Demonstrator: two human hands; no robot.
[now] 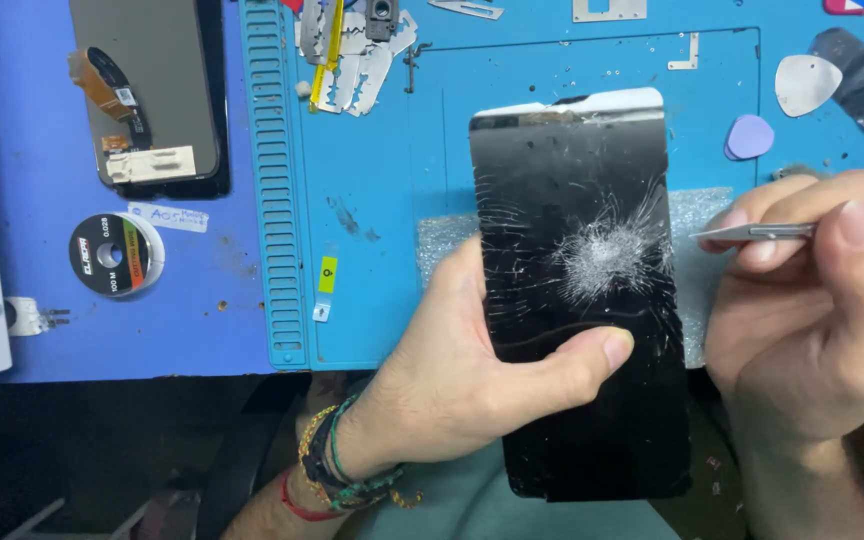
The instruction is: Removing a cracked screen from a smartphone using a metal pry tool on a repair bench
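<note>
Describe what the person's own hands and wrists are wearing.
Both hands are bare, no gloves or sleeves showing. The left hand has a stack of wristbands: dark, green and red cords plus a gold beaded chain. The right hand shows nothing worn on it.

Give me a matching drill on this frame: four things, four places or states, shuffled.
Things:
1. phone
2. thin metal tool
3. wire spool
4. purple pick

Places or states:
A. lying on the blue mat, upper right
B. screen cracked, held in the left hand
C. on the darker blue surface, left of the mat
D. pinched in the right hand, tip pointing at the phone's right edge

Pairs: 1-B, 2-D, 3-C, 4-A
</note>
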